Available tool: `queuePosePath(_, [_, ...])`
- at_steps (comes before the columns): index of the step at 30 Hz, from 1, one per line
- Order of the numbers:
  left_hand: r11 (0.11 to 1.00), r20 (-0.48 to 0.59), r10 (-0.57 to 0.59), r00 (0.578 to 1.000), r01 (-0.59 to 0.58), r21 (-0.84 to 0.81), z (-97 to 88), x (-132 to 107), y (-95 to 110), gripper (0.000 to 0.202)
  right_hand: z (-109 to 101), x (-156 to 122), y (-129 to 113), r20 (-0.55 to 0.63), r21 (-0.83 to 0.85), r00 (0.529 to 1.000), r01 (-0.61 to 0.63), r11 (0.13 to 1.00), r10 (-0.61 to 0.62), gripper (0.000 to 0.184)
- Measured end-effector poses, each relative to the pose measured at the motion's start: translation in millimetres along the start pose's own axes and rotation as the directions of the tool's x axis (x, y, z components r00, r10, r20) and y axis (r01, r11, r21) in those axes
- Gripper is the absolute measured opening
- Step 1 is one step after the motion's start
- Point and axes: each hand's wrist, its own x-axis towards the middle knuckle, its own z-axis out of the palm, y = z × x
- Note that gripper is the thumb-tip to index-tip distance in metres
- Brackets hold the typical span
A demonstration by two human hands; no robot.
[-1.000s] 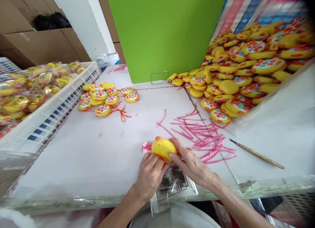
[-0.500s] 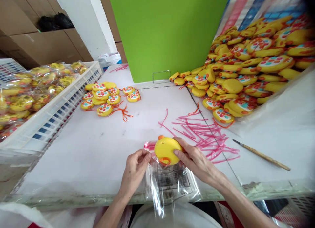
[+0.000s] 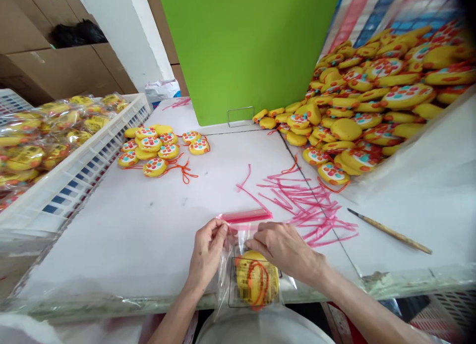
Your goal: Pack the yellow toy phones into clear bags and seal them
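Note:
A clear plastic bag [image 3: 226, 279] with a pink strip [image 3: 244, 215] along its mouth lies at the near table edge. Inside it sits a yellow toy [image 3: 256, 279] with an orange cord. My left hand [image 3: 207, 250] pinches the bag's mouth at its left side. My right hand [image 3: 284, 250] pinches the mouth at the right, just above the toy. Both hands are closed on the bag.
A small group of yellow toys [image 3: 156, 148] with orange cords lies at the far left of the white table [image 3: 148, 220]. A big heap of toys [image 3: 372, 101] fills the right. Pink strips [image 3: 305, 200] and a thin brush [image 3: 388, 231] lie right of my hands. A white crate [image 3: 74, 165] holds bagged toys.
The yellow toy, held above the bag's mouth by my right hand, has gone down inside the bag. Both hands now pinch the bag's mouth.

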Motion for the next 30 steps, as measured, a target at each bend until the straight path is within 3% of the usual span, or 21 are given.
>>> queuePosePath(5, [0.983, 0.119, -0.093, 0.989, 0.11, -0.147, -3.8, -4, -11, 0.028, 9, 10, -10, -0.149, 0.086, 0.986, -0.06, 0.994, 0.073, 0.023])
queuePosePath(12, [0.973, 0.188, -0.117, 0.975, 0.151, -0.177, 0.6, -5, -13, 0.025, 19, 25, -24, -0.155, 0.068, 0.987, -0.029, 0.997, 0.039, 0.009])
queuePosePath(14, [0.981, 0.186, -0.115, 0.976, 0.141, -0.136, 2.8, -4, -9, 0.024, 19, 28, -26, -0.144, 0.043, 0.988, -0.05, 0.998, 0.056, 0.011])
queuePosePath(18, [0.999, 0.129, 0.006, 0.992, -0.011, 0.04, 7.1, -7, 0, 0.016, 18, 32, -29, -0.125, -0.009, 0.992, -0.034, 0.999, 0.033, 0.008])
queuePosePath(22, [0.971, 0.095, 0.067, 0.993, -0.087, 0.225, 8.9, -12, 1, 0.019, 16, 36, -27, -0.21, 0.002, 0.977, -0.027, 1.0, 0.027, 0.01])
queuePosePath(26, [0.988, 0.097, 0.019, 0.995, -0.033, 0.15, 3.5, -12, -12, 0.024, 12, 28, 3, -0.297, 0.196, 0.929, -0.169, 0.966, 0.222, 0.013])
queuePosePath(30, [0.998, 0.082, -0.058, 0.995, 0.057, 0.021, -5.0, -9, -23, 0.023, 6, -4, 77, -0.322, 0.23, 0.803, -0.447, 0.864, 0.502, 0.013])
